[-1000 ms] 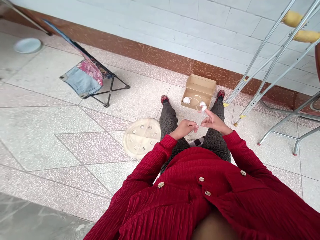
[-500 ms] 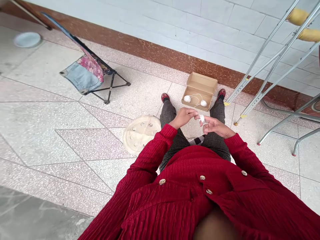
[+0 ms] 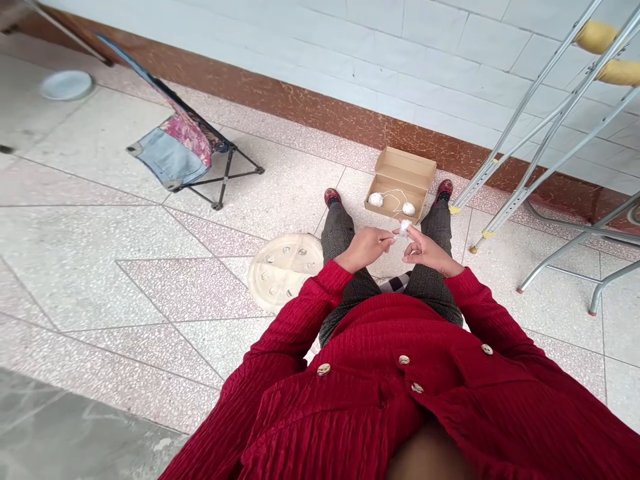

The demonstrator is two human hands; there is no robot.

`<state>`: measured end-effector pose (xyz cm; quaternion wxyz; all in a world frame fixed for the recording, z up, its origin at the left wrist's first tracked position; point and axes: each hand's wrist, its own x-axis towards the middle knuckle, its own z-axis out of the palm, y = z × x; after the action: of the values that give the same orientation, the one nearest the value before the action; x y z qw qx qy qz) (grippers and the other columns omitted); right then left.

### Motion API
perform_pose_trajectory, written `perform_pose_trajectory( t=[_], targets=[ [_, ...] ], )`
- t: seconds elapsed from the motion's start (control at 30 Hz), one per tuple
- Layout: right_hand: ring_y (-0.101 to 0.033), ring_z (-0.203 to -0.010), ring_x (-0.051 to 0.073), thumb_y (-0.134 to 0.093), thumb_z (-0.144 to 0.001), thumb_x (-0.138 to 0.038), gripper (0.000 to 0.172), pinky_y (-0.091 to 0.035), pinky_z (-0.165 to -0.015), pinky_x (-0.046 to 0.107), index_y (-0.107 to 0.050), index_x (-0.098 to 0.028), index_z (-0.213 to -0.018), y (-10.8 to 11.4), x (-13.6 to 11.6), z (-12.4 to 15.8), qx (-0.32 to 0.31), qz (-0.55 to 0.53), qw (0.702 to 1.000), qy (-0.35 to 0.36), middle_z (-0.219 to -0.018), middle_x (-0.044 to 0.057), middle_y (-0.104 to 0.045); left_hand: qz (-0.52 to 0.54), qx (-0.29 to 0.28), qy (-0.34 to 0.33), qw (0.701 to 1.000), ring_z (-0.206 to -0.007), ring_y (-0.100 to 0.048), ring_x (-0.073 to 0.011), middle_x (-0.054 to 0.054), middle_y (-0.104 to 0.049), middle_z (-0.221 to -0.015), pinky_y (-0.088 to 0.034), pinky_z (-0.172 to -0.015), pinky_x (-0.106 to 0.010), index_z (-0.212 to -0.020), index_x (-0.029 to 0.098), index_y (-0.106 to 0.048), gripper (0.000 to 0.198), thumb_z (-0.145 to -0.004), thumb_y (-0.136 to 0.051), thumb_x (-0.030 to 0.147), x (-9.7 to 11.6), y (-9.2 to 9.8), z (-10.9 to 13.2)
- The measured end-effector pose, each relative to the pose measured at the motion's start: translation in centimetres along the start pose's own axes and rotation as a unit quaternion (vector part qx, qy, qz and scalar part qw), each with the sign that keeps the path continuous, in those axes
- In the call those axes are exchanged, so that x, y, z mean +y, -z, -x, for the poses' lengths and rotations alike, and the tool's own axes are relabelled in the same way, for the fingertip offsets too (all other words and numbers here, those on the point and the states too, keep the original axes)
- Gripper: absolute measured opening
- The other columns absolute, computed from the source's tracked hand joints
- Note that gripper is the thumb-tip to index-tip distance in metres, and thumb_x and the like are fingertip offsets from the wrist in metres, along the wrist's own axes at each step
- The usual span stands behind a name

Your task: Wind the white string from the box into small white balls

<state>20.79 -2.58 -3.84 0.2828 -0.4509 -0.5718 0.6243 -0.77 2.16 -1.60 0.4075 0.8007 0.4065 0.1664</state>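
Observation:
I sit with my legs stretched out on the tiled floor, in a red buttoned top. My left hand [image 3: 367, 245] is pinched shut on a thin white thread. My right hand [image 3: 423, 248] has its fingers curled, with a small white thread ball [image 3: 404, 227] wound at its raised fingertip. The two hands almost touch above my knees. Just beyond them, between my feet, lies an open cardboard box [image 3: 400, 183] with two white thread balls joined by a strand inside.
A round cream tray [image 3: 283, 268] with several small pieces lies left of my left leg. A folding stool [image 3: 180, 143] stands at the back left, a white plate [image 3: 66, 85] beyond it. Metal crutches [image 3: 540, 113] and a chair frame stand right.
Both hands stayed close together over my knees, shifting forward and back a little. The small white ball moved from between the fingers to my right fingertip.

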Motion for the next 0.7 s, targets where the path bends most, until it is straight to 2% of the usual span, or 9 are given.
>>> perform_pose_trajectory(
  t=[0.13, 0.23, 0.3, 0.43, 0.53, 0.63, 0.7],
  targets=[
    [-0.054, -0.062, 0.006, -0.077, -0.068, -0.017, 0.096, -0.044, -0.053, 0.021, -0.034, -0.032, -0.152, -0.2, 0.3, 0.5, -0.018, 0.016, 0.999, -0.038, -0.132, 0.008, -0.058, -0.078, 0.031, -0.053, 0.995, -0.068, -0.058, -0.0147, -0.001, -0.067, -0.067, -0.043, -0.083, -0.029, -0.07, 0.018, -0.072, 0.025, -0.09, -0.056, 0.021, -0.1, 1.5, -1.2],
    [-0.051, -0.063, 0.006, -0.077, -0.069, -0.019, 0.08, -0.043, -0.054, 0.02, -0.047, -0.029, -0.143, -0.5, -0.8, 1.1, -0.046, -0.042, 0.997, -0.036, -0.119, 0.004, -0.06, -0.083, 0.026, -0.092, 0.992, -0.074, -0.062, -0.015, -0.002, -0.071, -0.074, -0.039, -0.1, -0.035, -0.073, 0.018, -0.072, 0.024, -0.091, -0.055, 0.018, -0.2, 1.8, -2.1],
    [-0.051, -0.066, 0.006, -0.077, -0.071, -0.022, 0.071, -0.044, -0.058, 0.02, -0.053, -0.029, -0.138, -0.6, -1.7, 1.4, -0.039, -0.102, 0.994, -0.027, -0.111, 0.002, -0.058, -0.048, 0.025, -0.094, 0.994, -0.077, -0.063, -0.0151, -0.002, -0.072, -0.076, -0.04, -0.098, -0.034, -0.073, 0.018, -0.072, 0.025, -0.091, -0.055, 0.019, -0.4, 1.5, -2.4],
    [-0.048, -0.069, 0.007, -0.078, -0.071, -0.021, 0.061, -0.048, -0.067, 0.022, -0.061, -0.027, -0.129, -0.6, -2.6, 1.9, -0.009, -0.195, 0.981, -0.021, -0.092, -0.002, -0.05, 0.092, 0.023, -0.042, 0.995, -0.072, -0.062, -0.0141, -0.002, -0.07, -0.073, -0.045, -0.077, -0.027, -0.071, 0.015, -0.071, 0.031, -0.092, -0.056, 0.031, -0.9, 0.2, -2.0],
    [-0.045, -0.07, 0.009, -0.078, -0.071, -0.022, 0.053, -0.049, -0.07, 0.024, -0.065, -0.025, -0.122, -0.6, -2.5, 2.0, -0.005, -0.226, 0.974, -0.021, -0.085, -0.003, -0.044, 0.21, 0.01, -0.021, 0.977, -0.072, -0.063, -0.0135, -0.002, -0.07, -0.072, -0.046, -0.077, -0.026, -0.071, 0.014, -0.071, 0.034, -0.092, -0.057, 0.037, -1.4, -1.0, -1.6],
    [-0.044, -0.071, 0.01, -0.078, -0.072, -0.024, 0.047, -0.049, -0.069, 0.024, -0.067, -0.024, -0.117, -0.7, -2.4, 1.9, -0.004, -0.234, 0.972, -0.024, -0.081, -0.003, -0.04, 0.308, -0.012, -0.003, 0.951, -0.073, -0.066, -0.015, -0.001, -0.069, -0.065, -0.049, -0.081, -0.029, -0.095, 0.014, -0.072, 0.03, -0.088, -0.062, 0.041, -1.8, -1.7, -1.5],
    [-0.042, -0.07, 0.01, -0.078, -0.071, -0.025, 0.045, -0.049, -0.069, 0.024, -0.068, -0.023, -0.115, -0.7, -2.4, 1.8, 0.0, -0.233, 0.972, -0.023, -0.08, -0.003, -0.039, 0.331, -0.028, 0.007, 0.943, -0.076, -0.068, -0.0166, -0.002, -0.07, -0.069, -0.051, -0.084, -0.032, -0.108, 0.013, -0.07, 0.038, -0.085, -0.066, 0.043, -2.0, -1.7, -1.5]
  ],
)
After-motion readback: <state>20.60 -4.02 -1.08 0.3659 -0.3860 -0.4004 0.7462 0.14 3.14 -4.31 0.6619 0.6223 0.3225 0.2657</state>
